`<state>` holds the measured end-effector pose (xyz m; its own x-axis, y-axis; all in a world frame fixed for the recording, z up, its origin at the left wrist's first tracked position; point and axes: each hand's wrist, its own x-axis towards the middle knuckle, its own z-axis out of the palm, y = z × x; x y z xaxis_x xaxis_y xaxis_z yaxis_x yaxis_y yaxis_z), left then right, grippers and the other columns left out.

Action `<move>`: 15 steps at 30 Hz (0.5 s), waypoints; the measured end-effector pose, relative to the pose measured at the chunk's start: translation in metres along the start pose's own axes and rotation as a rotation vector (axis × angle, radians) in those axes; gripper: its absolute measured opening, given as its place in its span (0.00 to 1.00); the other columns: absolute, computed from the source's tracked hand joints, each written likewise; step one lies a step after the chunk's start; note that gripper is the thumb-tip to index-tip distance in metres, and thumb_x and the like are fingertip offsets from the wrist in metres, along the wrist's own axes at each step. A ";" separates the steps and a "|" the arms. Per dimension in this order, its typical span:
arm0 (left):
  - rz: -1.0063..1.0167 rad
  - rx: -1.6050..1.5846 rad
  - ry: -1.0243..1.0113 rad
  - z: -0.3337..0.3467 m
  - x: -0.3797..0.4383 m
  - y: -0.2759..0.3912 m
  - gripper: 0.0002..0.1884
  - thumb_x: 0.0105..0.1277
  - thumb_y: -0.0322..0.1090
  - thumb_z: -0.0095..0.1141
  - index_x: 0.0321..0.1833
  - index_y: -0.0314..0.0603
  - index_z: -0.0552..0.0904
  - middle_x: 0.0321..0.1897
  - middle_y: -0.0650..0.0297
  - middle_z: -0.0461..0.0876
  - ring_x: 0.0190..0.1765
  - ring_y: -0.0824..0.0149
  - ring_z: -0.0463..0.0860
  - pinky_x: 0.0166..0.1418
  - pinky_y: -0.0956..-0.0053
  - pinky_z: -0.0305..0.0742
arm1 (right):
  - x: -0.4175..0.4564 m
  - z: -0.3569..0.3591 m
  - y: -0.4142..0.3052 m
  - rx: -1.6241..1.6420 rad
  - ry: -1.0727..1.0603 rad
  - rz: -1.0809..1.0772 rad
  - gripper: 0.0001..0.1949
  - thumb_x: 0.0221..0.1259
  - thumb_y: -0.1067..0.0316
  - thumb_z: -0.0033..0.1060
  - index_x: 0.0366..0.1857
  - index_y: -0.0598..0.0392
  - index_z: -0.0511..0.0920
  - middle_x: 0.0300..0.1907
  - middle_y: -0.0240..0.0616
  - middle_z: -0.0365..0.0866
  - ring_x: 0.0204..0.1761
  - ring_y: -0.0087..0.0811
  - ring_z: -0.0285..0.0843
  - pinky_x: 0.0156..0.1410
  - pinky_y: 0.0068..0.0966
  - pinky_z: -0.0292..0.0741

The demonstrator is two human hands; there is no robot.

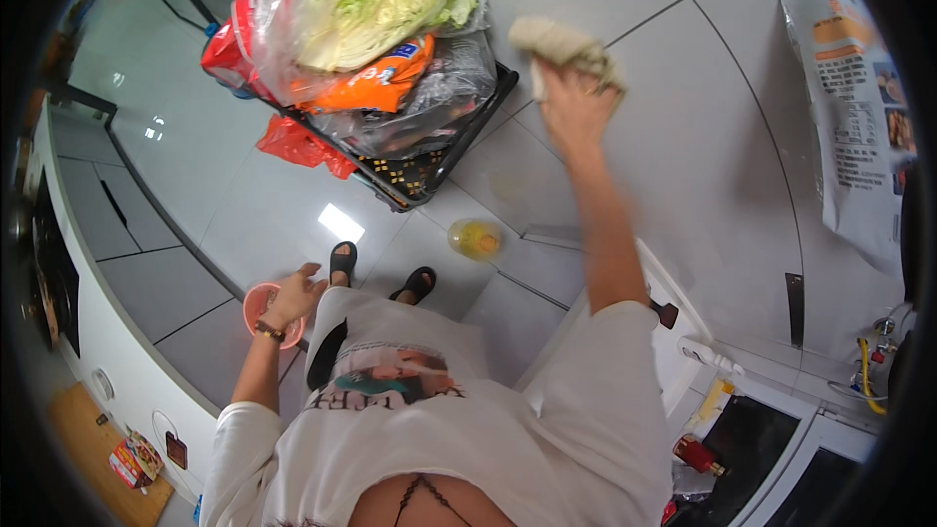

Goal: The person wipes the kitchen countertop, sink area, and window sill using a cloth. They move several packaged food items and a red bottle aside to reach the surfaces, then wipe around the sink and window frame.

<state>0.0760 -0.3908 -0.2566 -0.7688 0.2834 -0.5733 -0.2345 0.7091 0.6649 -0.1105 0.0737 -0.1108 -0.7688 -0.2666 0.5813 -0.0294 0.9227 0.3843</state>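
Observation:
My right hand [578,110] is reached far out and grips a folded beige cloth [560,44] against or just in front of the pale tiled wall [681,88]. Blur hides whether the cloth touches the tiles. Low at my left side, my left hand [296,298] hangs with its fingers apart and nothing in it; a bracelet or watch [269,331] circles that wrist. A pink bin [256,311] stands on the floor below that hand. To the left of the cloth, a cut cabbage [373,4] tops a loaded black rack [439,172].
On the rack lie an orange packet [381,80] and plastic bags; a red bag [300,146] hangs at its side. A bottle of yellow liquid [474,239] stands near my feet. At right are a large printed bag [849,124] and a yellow hose [866,373]. A white counter [110,322] runs along the left.

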 end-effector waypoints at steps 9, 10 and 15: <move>-0.086 0.176 -0.076 -0.027 -0.007 0.006 0.25 0.60 0.39 0.58 0.57 0.31 0.73 0.45 0.42 0.80 0.45 0.48 0.82 0.49 0.62 0.76 | -0.195 0.034 0.029 0.086 -0.350 0.674 0.25 0.62 0.53 0.49 0.63 0.48 0.67 0.62 0.41 0.68 0.66 0.42 0.60 0.71 0.46 0.49; -0.047 0.180 -0.070 -0.029 -0.001 0.004 0.25 0.60 0.39 0.58 0.57 0.31 0.73 0.46 0.43 0.80 0.45 0.47 0.82 0.49 0.61 0.77 | -0.233 0.036 0.054 0.195 -0.065 0.773 0.27 0.65 0.51 0.45 0.64 0.54 0.63 0.62 0.44 0.66 0.66 0.42 0.59 0.72 0.43 0.51; 0.042 0.194 -0.025 -0.034 0.011 0.010 0.24 0.59 0.39 0.59 0.55 0.32 0.74 0.46 0.45 0.80 0.46 0.47 0.82 0.49 0.60 0.77 | -0.226 0.010 0.115 0.932 0.954 1.624 0.31 0.66 0.39 0.37 0.59 0.56 0.67 0.58 0.40 0.67 0.60 0.38 0.62 0.67 0.38 0.57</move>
<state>0.0449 -0.4026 -0.2396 -0.7599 0.3295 -0.5603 -0.0816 0.8068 0.5851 0.0531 0.2424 -0.2050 0.0533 0.9854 0.1614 -0.2967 0.1700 -0.9397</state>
